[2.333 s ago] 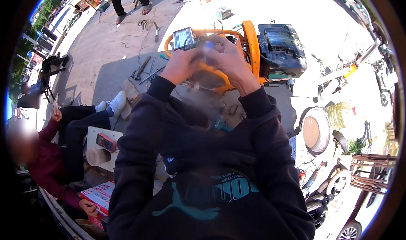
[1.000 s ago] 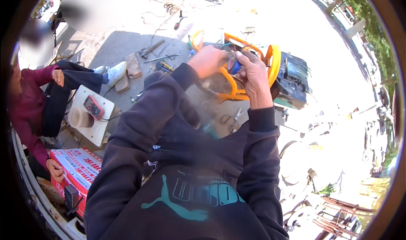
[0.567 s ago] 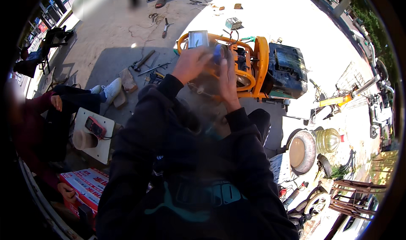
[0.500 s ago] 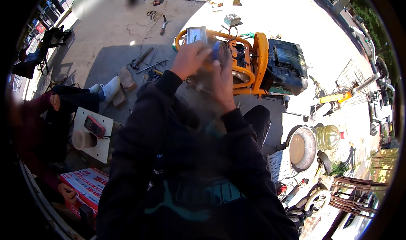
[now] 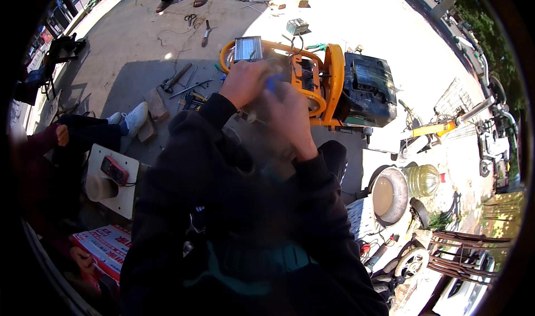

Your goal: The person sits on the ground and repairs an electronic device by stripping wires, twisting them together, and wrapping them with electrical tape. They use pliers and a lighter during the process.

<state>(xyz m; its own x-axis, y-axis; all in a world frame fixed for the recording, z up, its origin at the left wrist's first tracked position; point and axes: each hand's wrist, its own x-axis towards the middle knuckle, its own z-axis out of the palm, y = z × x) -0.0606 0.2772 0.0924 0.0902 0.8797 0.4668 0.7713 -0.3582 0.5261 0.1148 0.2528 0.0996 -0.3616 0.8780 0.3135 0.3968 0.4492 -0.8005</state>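
My left hand [image 5: 243, 82] and my right hand [image 5: 291, 113] are close together over the yellow frame [image 5: 333, 76] of a small vehicle. A small blue roll [image 5: 271, 84], tape by its look, is at the fingertips of my right hand; blur softens its outline. My left hand's fingers are closed just left of it, and what they pinch is hidden. Beyond my left hand a silver finned box [image 5: 247, 49] lies against the frame. Wires and an orange bracket [image 5: 305, 74] are just right of my hands, with a black battery case [image 5: 369, 87] farther right.
A hammer [image 5: 177, 77], screwdrivers and bricks [image 5: 156, 105] lie on the ground to the left. A seated person's white shoe [image 5: 135, 120] is near them. A red multimeter [image 5: 114, 170] rests on a stool. At right are a basin [image 5: 390, 196] and a jug of yellowish liquid [image 5: 422, 180].
My right hand has turned and come down nearer to me, carrying the blue roll lower and left. My left hand stays by the silver box. The whole view has shifted slightly.
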